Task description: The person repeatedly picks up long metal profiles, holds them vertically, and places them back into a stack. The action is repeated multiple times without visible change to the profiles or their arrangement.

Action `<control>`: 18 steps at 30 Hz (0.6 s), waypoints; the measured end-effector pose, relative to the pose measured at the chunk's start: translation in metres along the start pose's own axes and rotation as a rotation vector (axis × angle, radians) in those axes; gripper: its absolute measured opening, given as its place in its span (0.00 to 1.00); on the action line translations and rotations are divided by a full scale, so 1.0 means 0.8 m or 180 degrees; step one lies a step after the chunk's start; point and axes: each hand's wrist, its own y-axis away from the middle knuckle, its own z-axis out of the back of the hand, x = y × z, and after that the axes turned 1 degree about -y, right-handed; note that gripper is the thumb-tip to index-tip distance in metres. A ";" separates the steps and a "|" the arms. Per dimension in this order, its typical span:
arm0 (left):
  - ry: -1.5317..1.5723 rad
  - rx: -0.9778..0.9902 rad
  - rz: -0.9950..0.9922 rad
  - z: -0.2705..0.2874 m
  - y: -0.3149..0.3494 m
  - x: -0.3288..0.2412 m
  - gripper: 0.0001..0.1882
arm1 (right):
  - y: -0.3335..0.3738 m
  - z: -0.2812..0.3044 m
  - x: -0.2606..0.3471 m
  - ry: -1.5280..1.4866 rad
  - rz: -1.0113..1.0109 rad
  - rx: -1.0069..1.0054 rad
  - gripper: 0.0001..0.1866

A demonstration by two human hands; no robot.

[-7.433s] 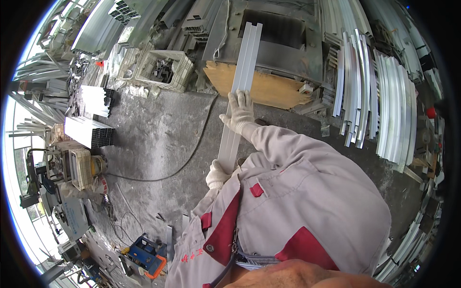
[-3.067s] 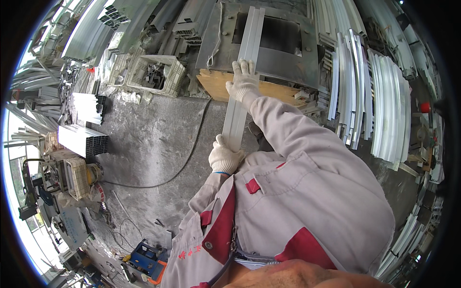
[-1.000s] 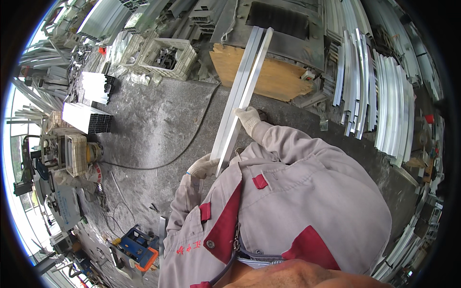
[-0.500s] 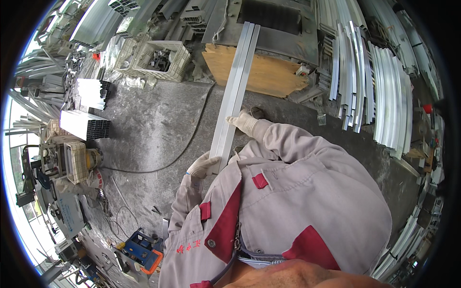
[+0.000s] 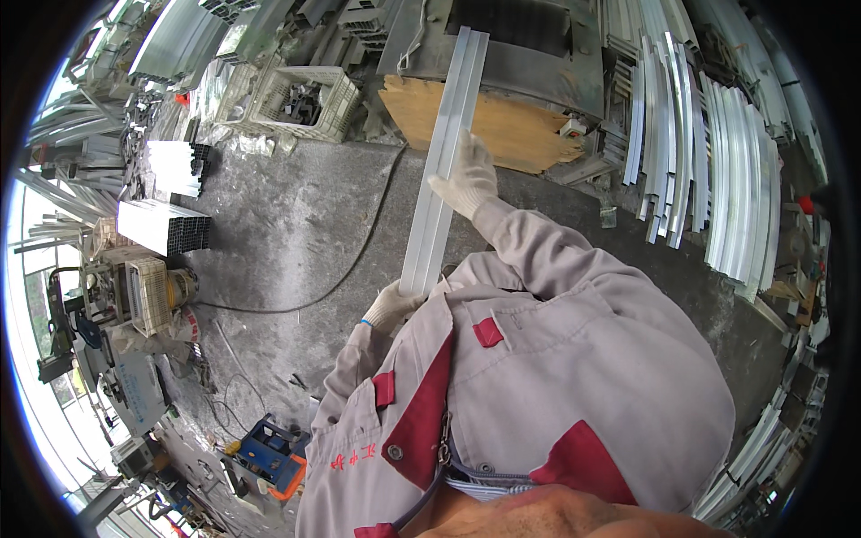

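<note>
A long, silvery aluminium profile [image 5: 432,224] with lengthwise ridges slants away from my chest, its far end over the dark-topped bench [image 5: 413,63]. My left hand [image 5: 393,306], in an off-white knitted glove, is closed on the profile's near end, close to my jacket. Farther along, my right hand [image 5: 473,177], gloved the same way, grips the right edge with its thumb across the top face. Some of the right fingers are hidden behind the profile.
Bundles of profiles [image 5: 735,179] lie at the right. Short stacked tubes [image 5: 161,226] and a pale plastic crate [image 5: 336,108] of dark pieces stand at the left. A black cable [image 5: 359,255] crosses the concrete floor; a blue machine with an orange handle [image 5: 269,455] sits lower left.
My right hand has moved farther out along the profile. My left hand and the near end have shifted slightly away from me and to the right.
</note>
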 end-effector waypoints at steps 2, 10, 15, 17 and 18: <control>0.0077 0.0011 0.0068 -0.003 -0.002 -0.011 0.33 | -0.010 0.002 0.023 0.0306 0.0038 0.0001 0.63; 0.0038 -0.0116 0.0096 -0.012 -0.069 -0.101 0.32 | -0.107 0.011 0.050 0.0692 0.0272 -0.0486 0.56; -0.0589 -0.0419 0.0071 -0.041 -0.161 -0.210 0.31 | -0.238 0.065 0.035 0.0606 0.0469 -0.0918 0.51; -0.0683 -0.0372 0.0162 -0.055 -0.206 -0.259 0.30 | -0.293 0.089 0.028 0.0692 0.0469 -0.0973 0.50; -0.0776 -0.0388 0.0242 -0.063 -0.229 -0.281 0.30 | -0.322 0.101 0.024 0.0701 0.0456 -0.0986 0.49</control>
